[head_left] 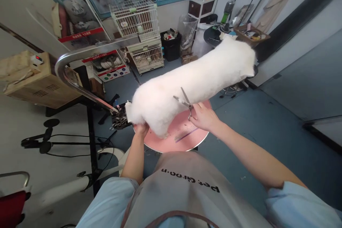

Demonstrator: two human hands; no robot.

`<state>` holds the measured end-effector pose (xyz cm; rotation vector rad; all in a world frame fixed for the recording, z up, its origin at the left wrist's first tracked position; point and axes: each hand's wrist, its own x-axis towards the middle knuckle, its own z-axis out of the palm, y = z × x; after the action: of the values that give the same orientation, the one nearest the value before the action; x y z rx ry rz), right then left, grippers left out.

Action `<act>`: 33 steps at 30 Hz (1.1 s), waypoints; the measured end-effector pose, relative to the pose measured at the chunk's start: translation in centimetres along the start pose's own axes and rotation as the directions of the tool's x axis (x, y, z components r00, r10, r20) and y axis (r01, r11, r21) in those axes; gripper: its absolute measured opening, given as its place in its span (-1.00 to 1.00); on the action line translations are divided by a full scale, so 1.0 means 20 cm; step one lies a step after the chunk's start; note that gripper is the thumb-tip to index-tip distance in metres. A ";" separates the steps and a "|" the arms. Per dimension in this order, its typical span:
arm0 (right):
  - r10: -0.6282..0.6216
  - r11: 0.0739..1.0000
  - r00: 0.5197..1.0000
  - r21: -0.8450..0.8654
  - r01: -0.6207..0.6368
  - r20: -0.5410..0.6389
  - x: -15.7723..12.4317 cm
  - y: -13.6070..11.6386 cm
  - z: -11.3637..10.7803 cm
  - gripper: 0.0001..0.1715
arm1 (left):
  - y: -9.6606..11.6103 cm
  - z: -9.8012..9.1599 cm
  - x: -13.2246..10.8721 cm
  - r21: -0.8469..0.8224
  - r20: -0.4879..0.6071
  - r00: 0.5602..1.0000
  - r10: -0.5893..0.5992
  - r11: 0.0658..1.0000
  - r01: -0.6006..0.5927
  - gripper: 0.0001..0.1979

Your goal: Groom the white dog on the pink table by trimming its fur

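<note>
A white fluffy dog [181, 82] stands on a round pink grooming table [184, 142], its rear toward me on the left and its head at the upper right. My right hand [205, 115] is closed on a pair of scissors [186, 102], whose blades are spread apart beside the dog's flank. At the dog's rear end, my left hand [141, 129] touches the fur; its fingers are mostly hidden by the coat. A thin comb [186, 134] lies on the tabletop below my right hand.
A metal grooming arm [80, 91] curves over the table's left side, near a black holder [119, 119] with several scissors. Wire cages [136, 19] and a black bin [171, 44] stand behind. A wooden cabinet [45, 82] is at left, a small round table [212, 35] at back right.
</note>
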<state>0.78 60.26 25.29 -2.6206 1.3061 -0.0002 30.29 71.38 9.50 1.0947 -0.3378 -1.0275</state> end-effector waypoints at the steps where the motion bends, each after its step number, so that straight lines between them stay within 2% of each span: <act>1: -0.003 1.000 1.000 0.002 0.003 -0.001 0.00 -0.01 0.00 -0.71 | 0.00 0.00 0.00 -0.012 -0.017 1.000 0.004 1.000 -0.004 -0.44; 5: -0.025 1.000 1.000 0.013 0.025 0.011 -0.02 -0.05 0.05 -0.75 | 0.01 0.03 -0.01 -0.032 -0.045 0.999 -0.005 0.999 0.004 -0.47; 8: -0.079 0.997 0.997 -0.003 0.079 -0.004 -0.04 -0.10 0.08 -0.63 | 0.01 0.03 -0.01 -0.054 -0.046 0.999 -0.013 0.999 0.010 -0.51; 12: -0.055 0.996 0.998 -0.064 0.055 0.012 -0.07 -0.15 0.09 -0.68 | 0.02 0.04 -0.01 -0.075 -0.068 0.996 -0.049 0.996 0.043 -0.56; 17: -0.112 0.985 0.994 -0.134 0.109 -0.017 -0.11 -0.21 0.04 -0.64 | 0.02 0.05 -0.02 -0.048 -0.042 0.999 -0.031 0.998 0.029 -0.54; 20: -0.094 0.976 0.996 -0.194 0.094 0.009 -0.12 -0.24 -0.01 -0.69 | 0.03 0.05 -0.02 -0.028 -0.024 0.999 -0.031 0.999 0.031 -0.53; 25: -0.124 0.958 0.992 -0.258 0.123 0.012 -0.13 -0.27 -0.06 -0.69 | 0.05 0.04 -0.02 -0.007 0.055 0.998 -0.011 1.000 0.012 -0.51; 28: -0.104 0.946 0.994 -0.305 0.109 0.032 -0.13 -0.29 -0.08 -0.73 | 0.06 0.04 -0.03 -0.002 0.093 0.996 0.015 1.000 -0.015 -0.45; 33: -0.130 0.939 0.991 -0.323 0.119 -0.013 -0.12 -0.33 -0.12 -0.78 | 0.09 0.07 -0.04 0.060 0.164 0.986 0.021 0.998 -0.031 -0.27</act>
<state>4.34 65.49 29.02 -2.9859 1.2391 0.1622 29.84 71.49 11.87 1.0612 -0.5177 -1.0923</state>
